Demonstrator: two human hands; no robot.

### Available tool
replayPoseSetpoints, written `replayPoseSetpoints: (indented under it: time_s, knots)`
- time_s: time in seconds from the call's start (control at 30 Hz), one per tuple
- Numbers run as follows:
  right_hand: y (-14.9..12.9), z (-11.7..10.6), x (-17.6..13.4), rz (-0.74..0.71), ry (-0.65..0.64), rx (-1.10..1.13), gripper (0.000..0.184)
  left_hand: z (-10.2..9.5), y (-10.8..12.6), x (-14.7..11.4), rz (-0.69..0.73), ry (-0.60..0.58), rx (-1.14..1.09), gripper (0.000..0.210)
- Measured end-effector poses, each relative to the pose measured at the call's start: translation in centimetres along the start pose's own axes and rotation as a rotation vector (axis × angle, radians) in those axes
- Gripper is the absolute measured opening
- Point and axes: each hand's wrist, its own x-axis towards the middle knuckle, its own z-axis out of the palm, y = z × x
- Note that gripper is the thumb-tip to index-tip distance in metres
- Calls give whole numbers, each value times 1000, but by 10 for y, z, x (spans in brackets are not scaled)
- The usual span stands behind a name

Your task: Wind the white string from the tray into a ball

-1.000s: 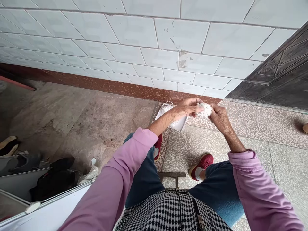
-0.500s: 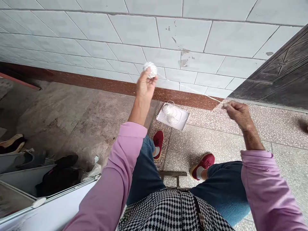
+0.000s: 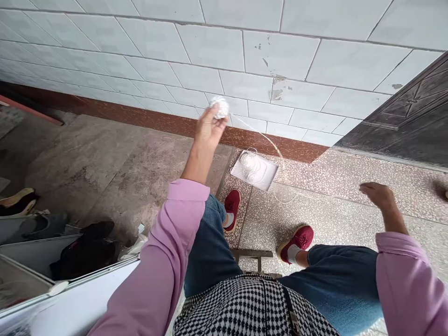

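Observation:
My left hand is raised in front of the tiled wall, its fingers closed round a small ball of white cord. From the ball a strand of cord curves down to the right and blurs above the floor. My right hand is out to the right over the floor, fingers stretched leftward and close together, with no cord visible in them. On the floor below, a shallow white tray holds loose coils of white cord. A thin loop of cord shows faintly beside the tray.
White wall tiles rise ahead above a brown skirting. A dark door stands at the right. At lower left, a white-edged compartmented rack holds dark items. My red shoes flank a small wooden bar.
My right hand has moved right and slightly down, away from the strand it was pinching. The cord, stretched between both hands before, now droops from the ball. My left hand stays nearly in place.

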Motion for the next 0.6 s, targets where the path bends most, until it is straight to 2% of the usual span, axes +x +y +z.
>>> replayPoseSetpoints:
  time_s: [0.1,0.17,0.27,0.37,0.47,0.6]
  knots:
    - [-30,41,28,89,-12,-18,30,29,-29,-19,-105,-250,122,33]
    - [-70,77,43,134,-50,128,28,48,-47,-33,-158,-420,190,40]
    - [-135,130,51,26,-136,327,39,70,-72,-50,-225,-610,235,46]
    - [-175,168,45,-42,-261,477,52,83,-90,-63,-296,-706,249,54]
    - [-186,185,29,-42,-386,538,59,88,-101,-69,-320,-735,260,54]
    - [-194,179,-4,-37,-325,463,57,87,-111,-65,-182,-683,390,51]
